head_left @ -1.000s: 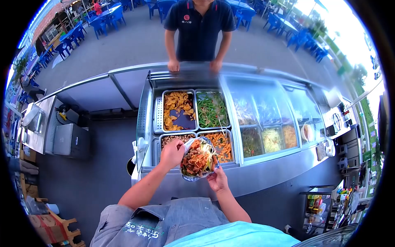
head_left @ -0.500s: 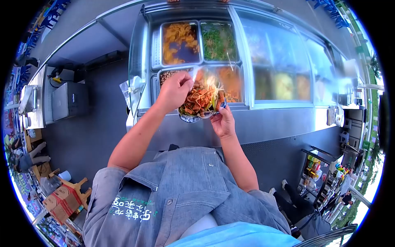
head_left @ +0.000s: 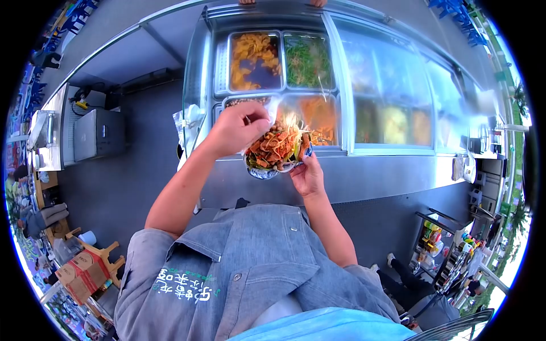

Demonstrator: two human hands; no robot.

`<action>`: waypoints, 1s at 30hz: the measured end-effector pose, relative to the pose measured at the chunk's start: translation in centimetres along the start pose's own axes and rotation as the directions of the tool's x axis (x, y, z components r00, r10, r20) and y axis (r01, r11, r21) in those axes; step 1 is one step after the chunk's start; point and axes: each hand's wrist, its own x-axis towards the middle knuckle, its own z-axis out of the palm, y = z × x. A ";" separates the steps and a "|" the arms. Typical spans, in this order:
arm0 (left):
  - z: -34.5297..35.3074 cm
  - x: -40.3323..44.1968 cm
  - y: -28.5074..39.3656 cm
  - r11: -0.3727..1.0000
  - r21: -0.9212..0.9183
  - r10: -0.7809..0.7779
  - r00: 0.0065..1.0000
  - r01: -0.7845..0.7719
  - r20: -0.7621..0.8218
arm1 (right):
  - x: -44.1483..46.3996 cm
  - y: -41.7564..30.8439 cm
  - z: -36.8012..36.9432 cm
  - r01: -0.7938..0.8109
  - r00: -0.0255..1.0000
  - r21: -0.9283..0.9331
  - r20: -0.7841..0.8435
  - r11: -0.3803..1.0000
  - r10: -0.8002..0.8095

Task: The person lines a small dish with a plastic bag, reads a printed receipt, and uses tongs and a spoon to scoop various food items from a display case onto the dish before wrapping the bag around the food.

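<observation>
A blue-and-white patterned bowl (head_left: 263, 173) is piled with mixed food (head_left: 276, 146): orange-red strips, brown bits, pale strands and some green. My right hand (head_left: 309, 177) grips the bowl's right edge, thumb on the rim. At the upper left of the bowl my left hand (head_left: 242, 128) is closed in a pinch. A whitish, see-through plastic bag (head_left: 274, 107) rises from the bowl beside those fingertips and appears held by them. The bowl is over the front edge of the steel counter, and my left hand hides part of its far side.
Behind the bowl, a glass-sided case holds a tray of yellow-brown slices (head_left: 254, 61), a tray of green shreds (head_left: 307, 61) and a tray of orange food (head_left: 324, 122). Sliding glass (head_left: 387, 79) covers the right part. A carton (head_left: 84, 275) sits at lower left.
My left hand has shifted slightly left and down relative to the food. The bowl stays in my right hand, and the whole view has moved a little.
</observation>
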 end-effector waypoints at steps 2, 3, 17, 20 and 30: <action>-1.3 1.0 -1.1 0.999 -0.045 0.020 0.982 -0.029 -0.189 | -0.2 -0.2 0.2 -0.008 1.000 -0.003 0.018 1.000 0.008; -1.7 1.5 -1.3 0.998 -0.063 -0.020 0.976 0.006 -0.219 | -0.4 -0.2 0.1 -0.013 1.000 -0.005 0.012 1.000 0.013; -0.9 6.5 -3.0 0.910 0.396 -0.157 0.986 0.122 0.057 | -0.3 0.2 -1.4 -0.075 0.997 -0.103 0.029 0.992 0.078; 0.2 7.1 -4.3 0.916 0.391 -0.110 0.994 0.092 0.025 | -0.5 0.3 -1.6 -0.080 0.997 -0.091 0.012 0.993 0.081; 2.4 5.0 -0.5 0.942 0.330 0.037 0.996 -0.062 0.080 | -0.1 0.4 -2.4 -0.073 0.996 -0.133 -0.059 0.988 0.066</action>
